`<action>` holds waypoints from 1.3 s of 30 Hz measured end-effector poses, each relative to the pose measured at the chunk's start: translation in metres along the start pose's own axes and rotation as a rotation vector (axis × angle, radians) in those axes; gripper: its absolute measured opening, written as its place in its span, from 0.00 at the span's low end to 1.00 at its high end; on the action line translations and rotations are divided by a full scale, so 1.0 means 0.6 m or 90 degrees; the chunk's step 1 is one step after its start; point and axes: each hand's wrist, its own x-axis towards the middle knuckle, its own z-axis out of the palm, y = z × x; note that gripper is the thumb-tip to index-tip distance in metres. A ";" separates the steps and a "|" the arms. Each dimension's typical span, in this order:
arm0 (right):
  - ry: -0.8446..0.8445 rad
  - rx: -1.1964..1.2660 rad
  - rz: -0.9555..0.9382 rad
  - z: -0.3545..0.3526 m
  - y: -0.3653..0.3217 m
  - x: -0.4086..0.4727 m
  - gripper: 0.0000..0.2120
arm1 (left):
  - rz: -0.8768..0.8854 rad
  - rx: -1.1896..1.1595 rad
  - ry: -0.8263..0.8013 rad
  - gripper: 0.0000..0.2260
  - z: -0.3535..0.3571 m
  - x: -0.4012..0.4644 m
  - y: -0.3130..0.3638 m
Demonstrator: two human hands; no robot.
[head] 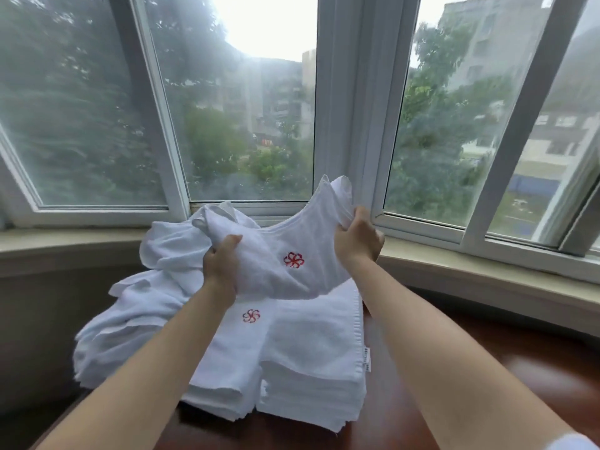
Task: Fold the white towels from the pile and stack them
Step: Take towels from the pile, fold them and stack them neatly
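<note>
Towel (pixel 276 254) gripped at its upper edge by left hand (pixel 222 263) and right hand (pixel 355 241), fingers curled in cloth, raised above near folded stack (pixel 311 352), presumably for spreading before folding.

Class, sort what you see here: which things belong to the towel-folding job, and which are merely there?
Part of the job:
- white towel with red flower emblem, held up by left hand and right hand
- stack of folded white towels
- loose pile of unfolded white towels

Merely there:
- dark reddish wooden table
- beige window sill
- white-framed bay window
</note>
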 end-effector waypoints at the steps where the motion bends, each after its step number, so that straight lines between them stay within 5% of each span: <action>1: -0.011 -0.005 -0.011 0.024 -0.015 -0.002 0.10 | -0.010 0.003 0.023 0.06 -0.019 0.010 -0.003; 10: -0.078 -0.101 -0.145 0.213 -0.096 -0.030 0.12 | -0.207 -0.020 0.137 0.15 -0.163 0.039 -0.135; 22: -0.031 -0.094 -0.133 0.319 -0.135 -0.044 0.11 | -0.227 -0.017 0.127 0.13 -0.225 0.006 -0.205; 28: -0.133 -0.174 -0.109 0.338 -0.138 -0.066 0.15 | -0.544 -0.109 0.068 0.09 -0.238 0.028 -0.216; 32: -0.160 -0.191 -0.095 0.345 -0.125 -0.090 0.17 | -0.652 -0.108 0.032 0.08 -0.257 0.027 -0.233; 34: -0.136 -0.175 -0.097 0.342 -0.126 -0.086 0.15 | -0.632 -0.109 0.056 0.11 -0.264 0.032 -0.233; 39: -0.037 -0.118 -0.093 0.331 -0.124 -0.078 0.11 | -0.349 0.037 0.240 0.07 -0.292 0.063 -0.240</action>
